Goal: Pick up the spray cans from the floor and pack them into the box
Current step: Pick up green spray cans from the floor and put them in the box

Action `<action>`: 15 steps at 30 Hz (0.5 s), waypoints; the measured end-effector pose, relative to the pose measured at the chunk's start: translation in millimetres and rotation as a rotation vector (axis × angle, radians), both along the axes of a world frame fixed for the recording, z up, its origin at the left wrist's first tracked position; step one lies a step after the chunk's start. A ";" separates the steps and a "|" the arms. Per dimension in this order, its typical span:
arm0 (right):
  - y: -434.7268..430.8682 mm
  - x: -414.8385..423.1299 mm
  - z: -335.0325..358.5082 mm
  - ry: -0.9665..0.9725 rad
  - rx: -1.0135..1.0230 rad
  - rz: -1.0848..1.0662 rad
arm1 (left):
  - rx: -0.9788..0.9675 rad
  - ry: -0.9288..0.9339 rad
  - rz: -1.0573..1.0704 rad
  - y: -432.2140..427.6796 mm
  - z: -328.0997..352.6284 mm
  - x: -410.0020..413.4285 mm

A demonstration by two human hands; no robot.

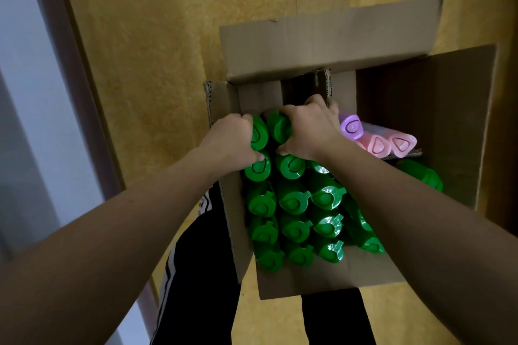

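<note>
Two far green cans [259, 131] half hidden by L hand [229, 140], R hand [308, 129], their bodies unseen inside box [434, 109]

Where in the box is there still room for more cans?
Free: the dark gap between the far row of green cans and the box's far wall. Probably also the right side, around the lone green can below the pink cans. Crowded: the left block, caps touching.
</note>
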State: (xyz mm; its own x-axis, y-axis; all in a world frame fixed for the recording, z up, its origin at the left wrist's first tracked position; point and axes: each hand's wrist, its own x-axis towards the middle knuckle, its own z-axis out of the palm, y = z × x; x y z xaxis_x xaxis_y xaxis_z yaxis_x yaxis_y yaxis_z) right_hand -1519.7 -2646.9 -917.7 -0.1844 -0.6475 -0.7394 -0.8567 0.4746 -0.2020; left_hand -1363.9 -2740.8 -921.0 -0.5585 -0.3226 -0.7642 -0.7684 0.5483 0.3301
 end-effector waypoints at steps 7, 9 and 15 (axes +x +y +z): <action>1.3 2.1 4.9 -0.009 0.007 -0.006 | 0.041 -0.016 0.003 -5.0 1.3 -2.1; -6.5 1.8 4.7 -0.025 0.075 0.014 | 0.032 -0.026 -0.006 -5.6 2.9 -1.8; -6.9 8.6 8.6 -0.047 0.104 0.015 | 0.096 -0.077 0.061 -4.7 10.9 -5.3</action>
